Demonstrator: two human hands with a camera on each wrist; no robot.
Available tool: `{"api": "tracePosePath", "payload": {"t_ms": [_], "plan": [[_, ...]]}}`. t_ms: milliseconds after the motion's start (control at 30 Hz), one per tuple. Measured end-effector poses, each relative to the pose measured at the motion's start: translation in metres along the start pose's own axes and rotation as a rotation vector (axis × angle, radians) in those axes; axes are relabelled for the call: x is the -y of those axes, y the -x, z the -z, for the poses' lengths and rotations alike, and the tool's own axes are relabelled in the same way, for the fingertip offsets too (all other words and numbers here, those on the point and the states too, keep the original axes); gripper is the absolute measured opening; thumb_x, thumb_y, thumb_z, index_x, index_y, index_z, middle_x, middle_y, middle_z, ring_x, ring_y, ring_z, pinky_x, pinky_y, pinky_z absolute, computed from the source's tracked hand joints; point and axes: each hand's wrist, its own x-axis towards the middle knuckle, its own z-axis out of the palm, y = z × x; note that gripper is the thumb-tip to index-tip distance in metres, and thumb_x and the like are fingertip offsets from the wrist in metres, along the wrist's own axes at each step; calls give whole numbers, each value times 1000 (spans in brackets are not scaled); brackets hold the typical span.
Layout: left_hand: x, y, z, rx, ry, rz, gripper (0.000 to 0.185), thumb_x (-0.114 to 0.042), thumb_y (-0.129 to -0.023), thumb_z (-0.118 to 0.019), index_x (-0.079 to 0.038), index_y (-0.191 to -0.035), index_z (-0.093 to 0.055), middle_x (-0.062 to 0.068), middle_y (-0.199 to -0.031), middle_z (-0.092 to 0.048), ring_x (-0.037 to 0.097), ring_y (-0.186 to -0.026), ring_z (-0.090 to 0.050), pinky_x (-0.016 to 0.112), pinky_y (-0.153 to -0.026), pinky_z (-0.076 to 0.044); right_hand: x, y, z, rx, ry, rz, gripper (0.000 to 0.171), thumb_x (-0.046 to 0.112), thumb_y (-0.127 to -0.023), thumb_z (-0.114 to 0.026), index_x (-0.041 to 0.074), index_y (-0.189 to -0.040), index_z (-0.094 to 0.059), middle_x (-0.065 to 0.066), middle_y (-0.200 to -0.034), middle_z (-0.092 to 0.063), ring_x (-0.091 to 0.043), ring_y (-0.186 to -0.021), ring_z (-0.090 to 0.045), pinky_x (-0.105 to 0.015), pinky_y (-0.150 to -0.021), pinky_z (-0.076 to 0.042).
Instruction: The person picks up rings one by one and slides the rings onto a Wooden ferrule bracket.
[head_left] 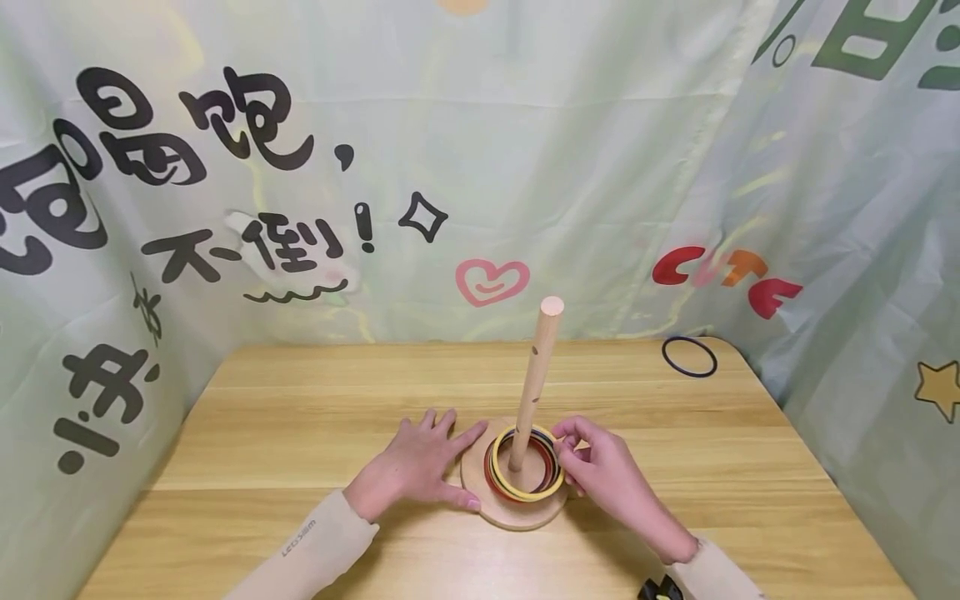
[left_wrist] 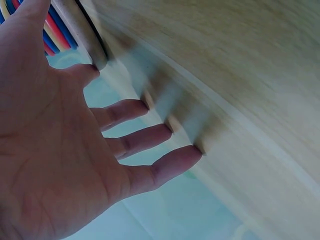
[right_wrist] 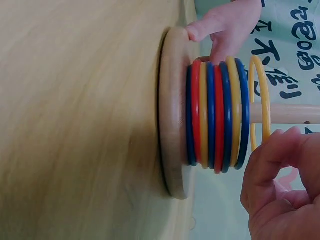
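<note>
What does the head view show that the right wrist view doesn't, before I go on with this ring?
Only the head view shows the loose black ring at the table's far right corner, the peg's top and the whole left hand flat beside the base. Only the right wrist view shows the stack side-on: blue, red and yellow rings, with the top yellow ring lifted clear. Both show the wooden base and the right hand at the top ring.

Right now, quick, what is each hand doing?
Left hand: open, fingers flat on the table, thumb against the wooden base.
Right hand: pinching the top yellow ring on the peg.
</note>
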Motion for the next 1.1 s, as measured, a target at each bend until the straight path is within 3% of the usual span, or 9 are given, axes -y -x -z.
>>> {"api": "tracePosePath", "payload": {"t_ms": [333,600,767,900,1100], "plan": [[0,0,0,9,6,1,116,-94,-71,-54,-34,-165,-23,23,-161,-34,52,-143,-36,75,-99,-38,-6,-2,-5,-19,18,-22,18,-1,-93,-62,9,-107,-67,-6,-76,-59,-15,-50,-56,-25,-43,-46],[0,0,-1,11,7,4,116,-94,-71,-54,-34,-165,-22,23,-161,-34,53,-144,-35,76,-100,-37,-10,-1,-1,-37,-24,-41,15,9,-96,-67,8,-110,-68,-7,-73,-60,-17,-51,-56,-23,-43,-44],[1,0,-1,10,-10,-1,116,-95,-71,-51,-34,-165,-21,23,-162,-34,52,-144,-36,75,-100,-38,-18,-4,12,-59,-78,-1,20,14,-98,-68,2,-113,-67,-9,-74,-59,-13,-49,-51,-22,-43,-39],[1,-1,-1,8,-30,-3,116,-96,-71,-50,-35,-165,-20,23,-162,-34,51,-143,-37,74,-100,-39,-27,-9,28,-81,-95,21,26,18,-100,-68,-2,-116,-66,-15,-78,-60,-13,-53,-51,-26,-45,-43],[1,-1,-1,10,-29,1,116,-95,-71,-51,-33,-165,-21,23,-162,-34,52,-143,-37,74,-99,-40,-43,-18,60,-138,10,23,31,23,-102,-66,-2,-120,-65,-21,-98,-63,-23,-68,-60,-31,-55,-52]]}}
